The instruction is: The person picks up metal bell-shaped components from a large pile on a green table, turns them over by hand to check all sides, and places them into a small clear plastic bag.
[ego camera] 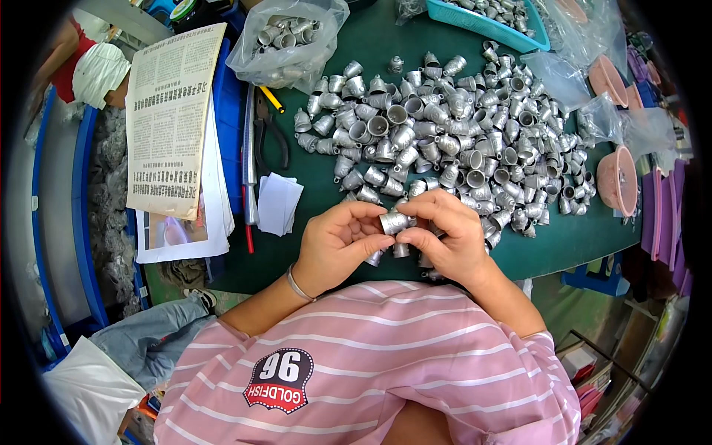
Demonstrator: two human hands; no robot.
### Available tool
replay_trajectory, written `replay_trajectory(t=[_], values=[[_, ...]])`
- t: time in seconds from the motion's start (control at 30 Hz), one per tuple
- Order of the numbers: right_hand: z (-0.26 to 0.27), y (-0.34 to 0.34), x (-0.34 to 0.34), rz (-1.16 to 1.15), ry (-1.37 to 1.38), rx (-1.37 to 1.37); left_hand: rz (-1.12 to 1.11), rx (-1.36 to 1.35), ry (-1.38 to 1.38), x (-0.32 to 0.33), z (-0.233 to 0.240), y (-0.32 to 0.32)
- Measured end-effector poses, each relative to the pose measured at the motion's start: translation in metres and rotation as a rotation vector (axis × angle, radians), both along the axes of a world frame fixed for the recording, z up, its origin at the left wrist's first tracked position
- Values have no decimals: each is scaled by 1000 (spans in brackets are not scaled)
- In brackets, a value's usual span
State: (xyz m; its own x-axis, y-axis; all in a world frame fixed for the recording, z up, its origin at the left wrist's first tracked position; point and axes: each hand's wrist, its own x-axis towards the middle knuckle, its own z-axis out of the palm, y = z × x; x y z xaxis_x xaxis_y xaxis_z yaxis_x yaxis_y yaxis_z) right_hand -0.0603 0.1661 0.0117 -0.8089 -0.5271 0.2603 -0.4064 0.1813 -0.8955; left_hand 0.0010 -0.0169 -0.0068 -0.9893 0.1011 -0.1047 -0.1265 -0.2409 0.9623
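A small silver metal bell lies sideways between my two hands, its mouth towards the left. The fingers of my left hand pinch its open end. My right hand grips it at the loop end with thumb and forefinger. Beyond the hands spreads a large heap of similar bells, some showing their hollow mouths and some their top loops. A few more bells lie on the green tabletop just under and beside my fingers. Whether the held bell differs from the others cannot be told.
Left on the green table are folded newspaper, white paper slips, pliers and a yellow pen. Farther back stand a plastic bag of bells and a turquoise basket. A pink bowl is at right; people are at left.
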Motion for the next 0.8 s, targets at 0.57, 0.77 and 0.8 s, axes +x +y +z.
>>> replay_trajectory(t=[0.57,0.77,0.8], values=[[-6,-2,-1,-10,6,-32,-56,45,-91,0,4,-1],[-6,-2,-1,-21,-36,-21,-50,38,-120,1,6,0],[-7,-1,-1,-21,-34,-21,-49,38,-118,1,7,0]])
